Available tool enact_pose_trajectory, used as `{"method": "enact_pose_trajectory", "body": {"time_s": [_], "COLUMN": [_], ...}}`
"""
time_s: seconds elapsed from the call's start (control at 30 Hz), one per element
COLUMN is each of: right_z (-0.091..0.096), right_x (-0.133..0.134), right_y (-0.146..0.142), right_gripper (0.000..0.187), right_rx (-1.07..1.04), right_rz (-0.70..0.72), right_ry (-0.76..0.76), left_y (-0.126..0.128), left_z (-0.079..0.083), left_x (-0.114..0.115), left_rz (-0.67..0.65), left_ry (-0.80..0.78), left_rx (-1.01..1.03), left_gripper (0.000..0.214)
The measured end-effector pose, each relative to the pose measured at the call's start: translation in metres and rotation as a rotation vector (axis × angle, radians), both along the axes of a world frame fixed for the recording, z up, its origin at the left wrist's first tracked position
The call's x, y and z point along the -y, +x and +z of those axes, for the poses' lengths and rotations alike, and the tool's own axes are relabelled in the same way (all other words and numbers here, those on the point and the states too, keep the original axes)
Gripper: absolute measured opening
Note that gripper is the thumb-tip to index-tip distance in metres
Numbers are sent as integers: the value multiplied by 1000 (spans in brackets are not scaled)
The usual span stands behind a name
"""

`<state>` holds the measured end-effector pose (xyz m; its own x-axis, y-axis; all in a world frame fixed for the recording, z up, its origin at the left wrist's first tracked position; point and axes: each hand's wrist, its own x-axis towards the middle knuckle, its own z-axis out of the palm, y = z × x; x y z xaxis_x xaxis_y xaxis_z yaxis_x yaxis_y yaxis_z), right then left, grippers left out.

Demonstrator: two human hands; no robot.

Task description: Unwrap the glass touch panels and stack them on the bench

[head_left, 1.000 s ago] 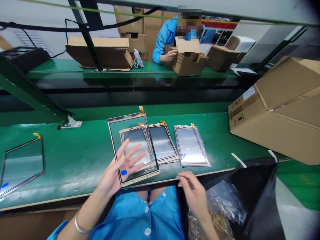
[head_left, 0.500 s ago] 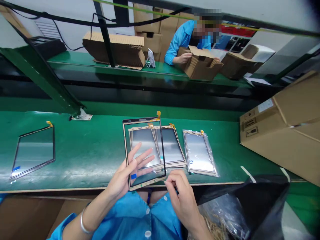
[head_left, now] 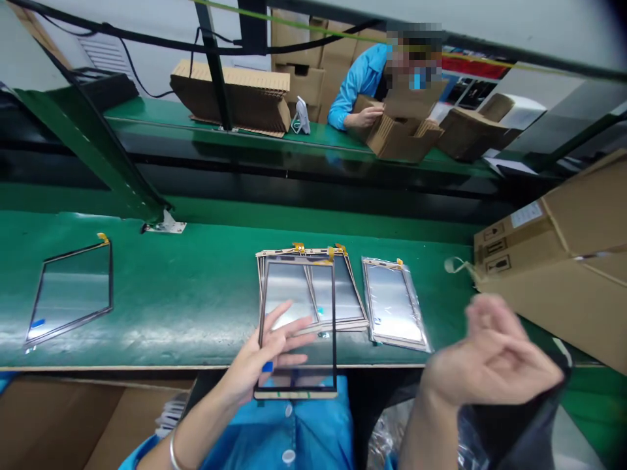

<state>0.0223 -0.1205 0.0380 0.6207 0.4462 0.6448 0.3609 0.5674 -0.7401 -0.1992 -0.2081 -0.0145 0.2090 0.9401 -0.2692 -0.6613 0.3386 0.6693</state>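
Observation:
My left hand [head_left: 255, 359] holds a black-framed glass touch panel [head_left: 326, 359] at its left side, with fingers spread behind the see-through glass. A blue tab [head_left: 267, 367] sits near its lower left corner and an orange flex tail [head_left: 331, 253] at the top. My right hand [head_left: 490, 365], smeared by motion, is raised at the right with fingers bent together. A thin pale strip [head_left: 458, 264] curls from close to its fingertips. Behind the held panel lies a stack of similar panels [head_left: 343, 287].
Plastic-wrapped panels [head_left: 394, 300] lie to the right, and a single panel [head_left: 73, 287] far left on the green bench [head_left: 186, 294]. A large cardboard box [head_left: 563, 261] stands at right. Across the bench, a person in blue [head_left: 360, 75] handles a carton [head_left: 404, 137].
My right hand has swung from the panel's lower right corner far to the right, with the strip trailing near it. The held panel has come down slightly. The person opposite has raised a carton flap.

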Motion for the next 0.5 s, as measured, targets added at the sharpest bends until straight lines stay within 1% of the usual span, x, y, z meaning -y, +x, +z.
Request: {"method": "enact_pose_trajectory", "body": {"time_s": [0.03,0.1,0.13,0.17,0.2,0.23,0.3,0.37,0.5], "right_z": [-14,-40,-50,-57,-62,-64,-65,-63,-60], "right_x": [12,39,51,62,69,74,77,73,68], "right_y": [3,1,-4,-10,-16,-21,-27,-27,-29], "right_gripper": [11,6,5,6,6,6,6,9,13], "right_rx": [49,143,174,189,197,200,214,241,355], "right_rz": [91,401,562,696,796,857,895,903,878], "right_ry": [-122,-433,-559,-640,-678,-685,-670,-670,-667], "left_y": [-3,-7,-8,-8,-7,-6,-6,-5,2], "left_z": [3,10,13,16,18,20,21,22,23], "left_x": [-1,-3,-4,-5,-6,-6,-4,-1,6], "left_rz": [35,112,147,176,198,214,230,235,272], "left_ry": [-4,5,13,21,29,36,51,66,105], "left_rx": [-26,-59,-75,-92,-110,-127,-151,-162,-192], "left_gripper": [61,61,61,61,61,60,57,55,49]}}
